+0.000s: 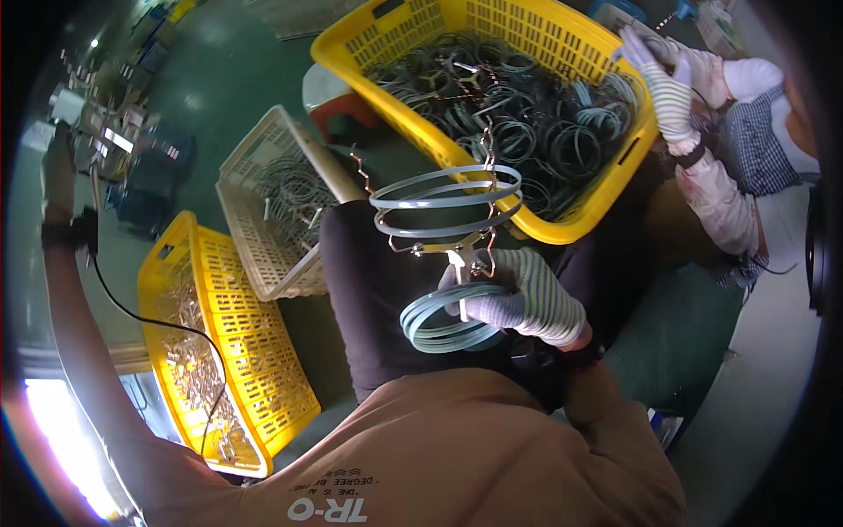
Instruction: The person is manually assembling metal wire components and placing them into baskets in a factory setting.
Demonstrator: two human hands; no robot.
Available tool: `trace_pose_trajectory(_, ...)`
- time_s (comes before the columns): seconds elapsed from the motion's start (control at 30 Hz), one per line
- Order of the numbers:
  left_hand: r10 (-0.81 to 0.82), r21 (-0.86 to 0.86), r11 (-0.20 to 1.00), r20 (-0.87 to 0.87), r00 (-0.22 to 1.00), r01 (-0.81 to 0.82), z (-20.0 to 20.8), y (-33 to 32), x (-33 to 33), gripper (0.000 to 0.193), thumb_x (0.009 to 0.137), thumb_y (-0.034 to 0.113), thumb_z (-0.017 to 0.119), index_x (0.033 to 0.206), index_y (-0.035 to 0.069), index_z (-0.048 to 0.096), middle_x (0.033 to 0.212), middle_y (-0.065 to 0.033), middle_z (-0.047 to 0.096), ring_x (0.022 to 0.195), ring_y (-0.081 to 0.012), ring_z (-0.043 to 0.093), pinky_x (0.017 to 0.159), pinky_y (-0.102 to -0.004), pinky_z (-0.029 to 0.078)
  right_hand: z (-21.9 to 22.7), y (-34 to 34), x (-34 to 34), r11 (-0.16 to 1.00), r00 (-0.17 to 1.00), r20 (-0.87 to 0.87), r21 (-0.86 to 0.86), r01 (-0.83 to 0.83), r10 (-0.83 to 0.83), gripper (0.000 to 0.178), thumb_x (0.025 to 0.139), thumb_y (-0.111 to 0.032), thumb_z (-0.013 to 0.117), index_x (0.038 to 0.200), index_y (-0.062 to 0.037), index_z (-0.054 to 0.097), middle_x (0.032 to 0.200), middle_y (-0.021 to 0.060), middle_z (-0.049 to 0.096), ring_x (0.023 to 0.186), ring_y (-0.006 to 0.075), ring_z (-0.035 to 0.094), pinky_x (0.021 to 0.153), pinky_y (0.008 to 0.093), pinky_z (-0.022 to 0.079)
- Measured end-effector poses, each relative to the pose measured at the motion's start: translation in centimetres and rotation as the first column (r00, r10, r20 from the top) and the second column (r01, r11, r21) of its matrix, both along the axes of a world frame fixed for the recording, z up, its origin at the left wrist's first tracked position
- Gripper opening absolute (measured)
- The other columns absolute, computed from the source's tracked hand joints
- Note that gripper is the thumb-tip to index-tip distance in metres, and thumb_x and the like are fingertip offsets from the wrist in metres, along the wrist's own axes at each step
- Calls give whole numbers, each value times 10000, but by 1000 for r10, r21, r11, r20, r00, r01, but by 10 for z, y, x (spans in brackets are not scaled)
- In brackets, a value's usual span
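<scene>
My right hand point(536, 303), in a striped knit glove, is closed around the pale stem of a metal frame point(455, 249) above my lap. From the frame's crosspiece rise bent wire arms, and several blue-grey rings point(413, 204) sit around them. A bundle of similar rings point(430, 332) hangs around the stem, against my gloved fingers. My left arm stretches far out to the left, where my left hand point(59, 176) is up beside a small pale device point(68, 105). Its fingers are too dark and small to make out.
A yellow crate point(413, 132) full of ring coils stands ahead, with a white crate point(250, 211) of rings left of it. Nearer left is a yellow crate point(263, 351) of metal parts. A black cable point(149, 321) runs from my left wrist. A co-worker's gloved hands point(663, 88) work at right.
</scene>
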State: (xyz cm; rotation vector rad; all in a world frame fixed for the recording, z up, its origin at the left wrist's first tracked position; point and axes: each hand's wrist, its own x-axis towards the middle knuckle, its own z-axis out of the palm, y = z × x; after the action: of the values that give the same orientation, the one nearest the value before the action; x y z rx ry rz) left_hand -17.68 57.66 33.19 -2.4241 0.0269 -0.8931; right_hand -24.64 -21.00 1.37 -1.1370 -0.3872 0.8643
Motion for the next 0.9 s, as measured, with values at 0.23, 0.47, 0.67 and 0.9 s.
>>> trace_pose_trajectory(0.23, -540, -915, 401, -269, 797, -37, -113, -295, 252, 420, 1098, 385, 501, 1353, 81, 640, 1088, 32, 651, 967, -83, 589, 885, -254, 486, -16, -19, -1, 990, 990, -25, -21, 140, -140, 299, 926, -105, 736, 1204, -8, 684, 1085, 41, 736, 981, 98, 675, 936, 280, 545)
trace_pose_trajectory(0.47, -740, -910, 308, -413, 530, -279, -221, -508, 221, 616, 981, 486, 662, 1493, 161, 552, 1446, -50, 584, 1242, -235, 583, 1105, -424, 486, 17, -34, 23, 875, 882, 56, -112, 472, -469, 242, 888, -115, 750, 1111, -23, 730, 913, 12, 737, 826, 72, 661, 780, 248, 543)
trace_pose_trajectory(0.67, -947, -911, 278, -207, -244, -305, -263, -543, 102, 638, 1056, 456, 581, 1480, -17, 513, 1451, -136, 600, 1354, -223, 527, 1158, -367, 394, 49, -31, 61, 912, 921, 142, -144, 383, -364, 279, 921, -236, 694, 1115, -44, 751, 745, -62, 622, 551, 4, 473, 503, 191, 334)
trace_pose_trajectory(0.9, -987, -834, -151, 156, 34, -531, -275, -571, 55, 496, 1072, 290, 587, 1458, -18, 535, 1287, -94, 686, 1119, -157, 668, 915, -271, 534, 41, 3, 86, 924, 886, 440, -260, 281, -146, 238, 1004, -205, 667, 1154, -31, 726, 843, -32, 701, 612, 35, 553, 556, 208, 447)
